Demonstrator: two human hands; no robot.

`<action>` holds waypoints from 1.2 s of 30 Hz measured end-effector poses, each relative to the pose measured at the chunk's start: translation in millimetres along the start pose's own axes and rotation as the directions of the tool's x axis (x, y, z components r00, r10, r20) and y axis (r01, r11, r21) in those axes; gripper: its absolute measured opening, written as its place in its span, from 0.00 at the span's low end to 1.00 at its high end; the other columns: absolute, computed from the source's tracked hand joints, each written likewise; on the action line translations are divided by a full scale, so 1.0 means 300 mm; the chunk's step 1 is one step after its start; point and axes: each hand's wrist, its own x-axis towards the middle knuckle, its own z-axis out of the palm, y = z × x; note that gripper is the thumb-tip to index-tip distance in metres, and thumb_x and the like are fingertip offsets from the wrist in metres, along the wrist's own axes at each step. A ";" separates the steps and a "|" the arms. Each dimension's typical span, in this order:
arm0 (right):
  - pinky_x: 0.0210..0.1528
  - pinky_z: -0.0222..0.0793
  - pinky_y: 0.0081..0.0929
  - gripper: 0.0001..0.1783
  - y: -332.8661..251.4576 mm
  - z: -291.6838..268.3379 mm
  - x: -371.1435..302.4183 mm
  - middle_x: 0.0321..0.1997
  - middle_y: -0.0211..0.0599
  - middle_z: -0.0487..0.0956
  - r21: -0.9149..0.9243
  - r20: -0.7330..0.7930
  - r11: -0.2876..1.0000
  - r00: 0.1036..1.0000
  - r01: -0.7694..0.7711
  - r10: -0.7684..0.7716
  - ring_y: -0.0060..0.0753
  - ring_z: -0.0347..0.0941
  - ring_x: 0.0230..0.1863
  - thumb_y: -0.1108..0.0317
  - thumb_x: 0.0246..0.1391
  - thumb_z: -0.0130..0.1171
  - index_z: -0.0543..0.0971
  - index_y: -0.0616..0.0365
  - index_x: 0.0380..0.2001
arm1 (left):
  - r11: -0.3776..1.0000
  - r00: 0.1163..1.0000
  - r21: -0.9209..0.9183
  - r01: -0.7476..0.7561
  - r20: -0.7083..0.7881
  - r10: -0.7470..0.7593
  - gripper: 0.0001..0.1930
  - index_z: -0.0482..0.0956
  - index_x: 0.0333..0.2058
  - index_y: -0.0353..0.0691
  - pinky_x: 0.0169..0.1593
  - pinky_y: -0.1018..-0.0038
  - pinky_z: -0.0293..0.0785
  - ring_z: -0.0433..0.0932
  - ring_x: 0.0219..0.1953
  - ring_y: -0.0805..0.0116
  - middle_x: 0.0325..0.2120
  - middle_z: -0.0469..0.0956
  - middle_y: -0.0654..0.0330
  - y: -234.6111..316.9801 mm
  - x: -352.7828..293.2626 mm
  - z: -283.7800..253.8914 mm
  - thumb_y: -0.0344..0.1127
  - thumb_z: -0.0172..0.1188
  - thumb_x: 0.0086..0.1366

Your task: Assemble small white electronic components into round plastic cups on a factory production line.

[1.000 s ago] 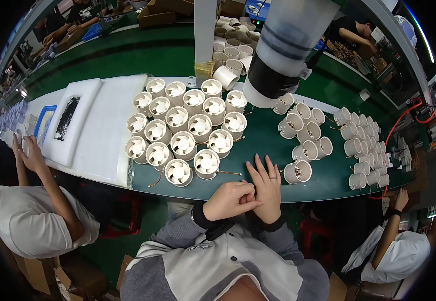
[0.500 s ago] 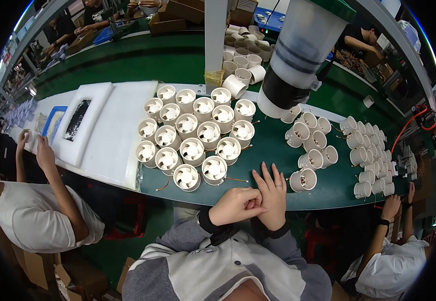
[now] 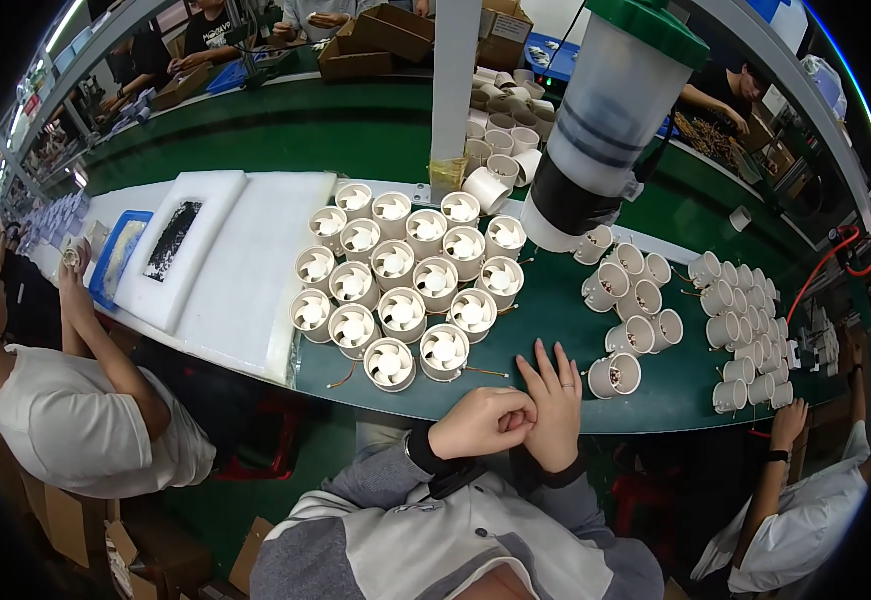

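My right hand [image 3: 553, 405] lay flat, fingers spread, at the near edge of the green counter [image 3: 555, 300]. My left hand [image 3: 482, 421] was curled on its knuckles, holding nothing. The nearest fan housing [image 3: 444, 351] stood just ahead-left, an open cup [image 3: 614, 375] just right. Bare strip between them. Foam sheet [image 3: 245, 265] far left.

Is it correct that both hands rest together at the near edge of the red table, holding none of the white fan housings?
Not quite: the table is green, not red, as the head view shows. The left hand and right hand do rest together at its near edge, holding none of the white fan housings.
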 end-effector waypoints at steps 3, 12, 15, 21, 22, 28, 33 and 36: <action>0.64 0.44 0.52 0.29 0.000 -0.002 0.001 0.64 0.45 0.60 -0.003 0.004 1.000 1.000 0.000 0.000 0.54 0.52 0.66 0.61 0.43 0.54 0.71 0.52 0.53 | 1.000 1.000 -0.003 0.000 0.012 0.000 0.09 0.76 0.27 0.37 0.21 0.79 0.63 0.67 0.17 0.76 0.18 0.70 0.64 0.008 0.002 -0.003 0.31 0.68 0.49; 0.64 0.45 0.49 0.27 -0.008 -0.010 0.002 0.65 0.42 0.61 0.002 -0.013 1.000 1.000 -0.007 0.007 0.51 0.52 0.66 0.61 0.44 0.53 0.73 0.52 0.51 | 1.000 0.999 0.002 0.018 0.046 -0.018 0.11 0.76 0.27 0.37 0.21 0.79 0.64 0.67 0.17 0.75 0.17 0.70 0.64 0.004 -0.001 -0.005 0.33 0.69 0.49; 0.64 0.45 0.49 0.27 -0.009 -0.009 0.002 0.64 0.42 0.62 0.006 -0.014 1.000 1.000 -0.009 0.009 0.51 0.52 0.66 0.61 0.43 0.53 0.73 0.52 0.51 | 1.000 0.998 0.006 0.003 0.056 -0.004 0.11 0.76 0.28 0.37 0.21 0.78 0.64 0.68 0.17 0.75 0.17 0.70 0.64 0.007 -0.001 -0.009 0.33 0.69 0.48; 0.64 0.45 0.49 0.26 -0.015 -0.018 0.005 0.64 0.42 0.62 0.028 -0.014 1.000 1.000 -0.010 0.010 0.51 0.52 0.66 0.62 0.44 0.53 0.74 0.52 0.50 | 1.000 0.996 0.017 -0.015 0.090 0.013 0.11 0.76 0.30 0.37 0.22 0.77 0.65 0.68 0.18 0.73 0.17 0.70 0.64 0.013 0.002 -0.018 0.31 0.68 0.48; 0.64 0.45 0.49 0.25 -0.016 -0.019 0.006 0.64 0.42 0.62 0.035 -0.012 0.999 1.000 -0.011 0.011 0.51 0.52 0.66 0.62 0.44 0.53 0.74 0.52 0.50 | 1.000 0.996 0.019 -0.014 0.089 0.012 0.11 0.76 0.30 0.37 0.22 0.77 0.65 0.68 0.18 0.73 0.17 0.70 0.64 0.014 0.003 -0.018 0.31 0.68 0.48; 0.64 0.45 0.49 0.24 -0.015 -0.018 0.006 0.64 0.42 0.62 0.027 -0.018 1.000 1.000 -0.010 0.011 0.51 0.52 0.66 0.63 0.45 0.54 0.75 0.52 0.49 | 1.000 0.995 0.006 0.006 0.102 -0.006 0.10 0.76 0.31 0.36 0.24 0.75 0.67 0.69 0.19 0.71 0.18 0.70 0.62 0.011 0.002 -0.020 0.30 0.66 0.49; 0.64 0.44 0.50 0.24 -0.010 -0.019 0.004 0.64 0.44 0.61 0.029 0.002 1.000 1.000 -0.005 0.005 0.53 0.52 0.66 0.62 0.46 0.54 0.74 0.53 0.50 | 1.000 0.994 -0.006 0.010 0.108 -0.010 0.09 0.77 0.32 0.36 0.26 0.74 0.69 0.70 0.20 0.69 0.18 0.71 0.61 0.020 0.002 -0.026 0.28 0.63 0.50; 0.64 0.44 0.50 0.24 -0.009 -0.016 0.003 0.64 0.45 0.61 0.029 0.004 1.000 1.000 0.005 -0.005 0.55 0.51 0.66 0.62 0.47 0.54 0.74 0.53 0.50 | 1.000 0.997 -0.011 -0.027 0.079 0.028 0.08 0.75 0.30 0.36 0.25 0.74 0.67 0.70 0.19 0.68 0.18 0.70 0.61 0.013 -0.002 -0.019 0.28 0.62 0.50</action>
